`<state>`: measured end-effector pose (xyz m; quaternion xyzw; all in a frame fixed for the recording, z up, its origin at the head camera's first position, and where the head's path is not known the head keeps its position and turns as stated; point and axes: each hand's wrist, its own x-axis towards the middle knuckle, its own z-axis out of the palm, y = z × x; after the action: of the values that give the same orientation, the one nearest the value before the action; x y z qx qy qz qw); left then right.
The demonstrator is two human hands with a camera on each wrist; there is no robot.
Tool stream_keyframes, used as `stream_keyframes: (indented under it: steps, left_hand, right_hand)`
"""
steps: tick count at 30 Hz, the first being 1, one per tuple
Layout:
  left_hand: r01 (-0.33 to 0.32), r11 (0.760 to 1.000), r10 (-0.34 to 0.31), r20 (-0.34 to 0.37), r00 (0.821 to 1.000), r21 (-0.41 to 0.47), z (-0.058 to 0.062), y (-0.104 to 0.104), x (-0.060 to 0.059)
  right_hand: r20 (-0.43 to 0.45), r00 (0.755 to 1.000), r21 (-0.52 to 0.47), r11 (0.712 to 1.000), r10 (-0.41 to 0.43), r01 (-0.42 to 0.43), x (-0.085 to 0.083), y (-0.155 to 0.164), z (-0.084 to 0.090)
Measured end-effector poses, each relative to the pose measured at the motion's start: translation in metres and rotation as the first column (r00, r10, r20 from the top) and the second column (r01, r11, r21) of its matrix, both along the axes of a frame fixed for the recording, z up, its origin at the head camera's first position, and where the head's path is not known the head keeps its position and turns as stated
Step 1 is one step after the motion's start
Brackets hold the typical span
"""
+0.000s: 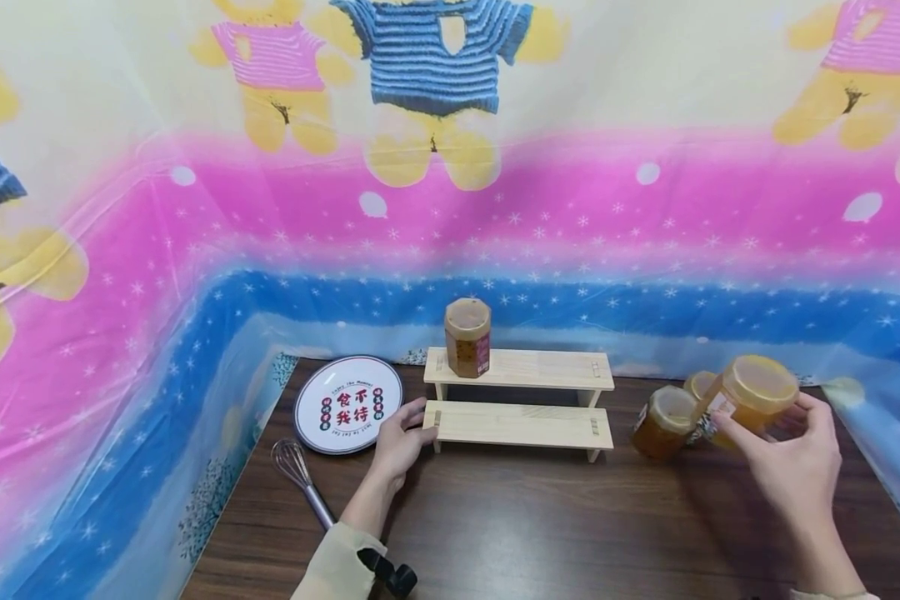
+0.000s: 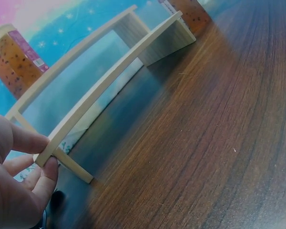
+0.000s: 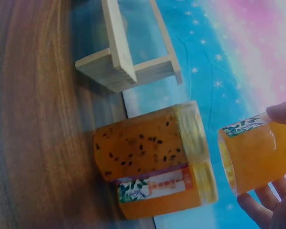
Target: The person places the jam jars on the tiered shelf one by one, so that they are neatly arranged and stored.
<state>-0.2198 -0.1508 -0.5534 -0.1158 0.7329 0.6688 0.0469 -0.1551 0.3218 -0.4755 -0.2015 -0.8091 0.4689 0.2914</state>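
Observation:
My left hand (image 1: 401, 444) pinches the left end of the lower tier of a two-tier wooden shelf (image 1: 521, 423); in the left wrist view thumb and fingers grip the board's end (image 2: 46, 151). My right hand (image 1: 798, 458) holds a jar of orange preserve (image 3: 260, 155) with a leafy label, lifted off the table. Beside it stand two more jars: one with dark seeds (image 3: 140, 143) and, touching it, a labelled orange jar (image 3: 157, 193). Another seeded jar (image 1: 468, 337) stands upright on the left part of the upper tier.
A white dark-rimmed plate (image 1: 348, 405) with red lettering leans at the back left. A whisk (image 1: 303, 482) lies in front of it on the dark wooden table (image 1: 510, 533). Patterned cloth (image 1: 555, 217) hangs behind and along the sides.

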Motion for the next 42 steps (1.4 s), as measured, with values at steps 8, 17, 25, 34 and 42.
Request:
stream_keyframes:
  steps: [8,17,25,34,42]
  left_hand:
    - [0.007,1.0,-0.007,-0.01,1.0,-0.006,0.001,-0.001,0.002]
    - [0.019,1.0,-0.019,-0.051,0.999,-0.004,-0.001,0.0,0.003]
    - [0.019,1.0,-0.02,-0.04,0.999,-0.006,-0.001,-0.001,0.004]
    - [0.009,1.0,-0.009,-0.04,0.999,-0.003,0.0,-0.002,0.005]
    - [0.009,1.0,-0.008,-0.034,0.999,0.002,0.001,-0.001,0.006]
  right_hand:
    - [0.0,0.999,0.009,0.999,0.052,-0.052,-0.011,-0.018,0.011]
    - [-0.016,0.99,0.026,0.989,0.143,-0.142,-0.03,-0.042,0.014]
    - [-0.016,0.98,0.017,0.98,0.197,-0.196,-0.047,-0.062,0.01]
    - [-0.074,0.963,0.047,0.965,0.26,-0.257,-0.062,-0.085,0.003]
    - [-0.07,0.952,0.051,0.954,0.298,-0.295,-0.076,-0.103,-0.003]
